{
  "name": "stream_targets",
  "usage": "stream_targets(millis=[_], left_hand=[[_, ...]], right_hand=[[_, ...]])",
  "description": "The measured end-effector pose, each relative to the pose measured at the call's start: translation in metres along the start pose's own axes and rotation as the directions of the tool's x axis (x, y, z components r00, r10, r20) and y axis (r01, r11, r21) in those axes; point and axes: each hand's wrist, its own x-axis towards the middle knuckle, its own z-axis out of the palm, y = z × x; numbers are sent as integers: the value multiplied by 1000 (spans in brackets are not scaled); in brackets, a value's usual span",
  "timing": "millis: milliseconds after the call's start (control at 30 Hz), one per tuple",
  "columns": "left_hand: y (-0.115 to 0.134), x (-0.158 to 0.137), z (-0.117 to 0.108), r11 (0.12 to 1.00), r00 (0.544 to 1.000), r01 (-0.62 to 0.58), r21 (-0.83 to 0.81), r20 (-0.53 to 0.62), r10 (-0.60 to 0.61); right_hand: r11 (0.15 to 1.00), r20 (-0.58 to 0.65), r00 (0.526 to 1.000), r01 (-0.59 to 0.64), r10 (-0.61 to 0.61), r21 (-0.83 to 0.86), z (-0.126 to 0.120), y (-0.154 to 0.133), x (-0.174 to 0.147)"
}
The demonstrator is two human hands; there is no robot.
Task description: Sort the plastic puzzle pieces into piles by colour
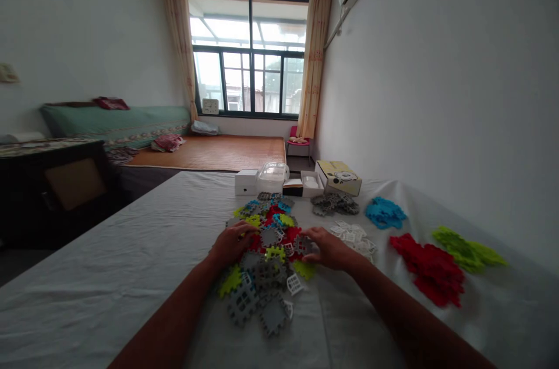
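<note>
Mixed toothed pieces [271,267] remain unsorted at bench [131,264] centre; grey, white, blue, red and green piles [430,270] lie separated at right. Left hand [233,242]: bent at their left edge. Right hand [325,248]: curved about a grey piece [301,244]. Either grip: cannot tell.

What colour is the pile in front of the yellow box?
The pile is grey, as the head view shows.

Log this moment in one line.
left hand: at mixed-colour pile | right hand: at grey piece | right side: blue heap, red heap, green heap
</note>
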Motion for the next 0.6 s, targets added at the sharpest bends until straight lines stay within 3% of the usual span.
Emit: stream_targets(millis=[100, 367, 467, 600], left_hand=[[-3, 1, 1, 1000, 1000, -2, 4, -5, 2], [-4, 3, 2, 998, 1000, -13, 59, 17, 12], [-3, 3, 3, 997, 1000, -15, 74, 15, 14], [-4, 2, 3, 997, 1000, -12, 76, 16, 11]], right_hand=[[995, -57, 998, -5, 10, 96, 15, 8, 3], [960, -156, 977, -102, 146, 261, 23, 19, -2], [974, -220, 966, -87, 134, 208, 24, 24, 0], [993, -303, 948, -113, 101, -21, 7, 43, 9]])
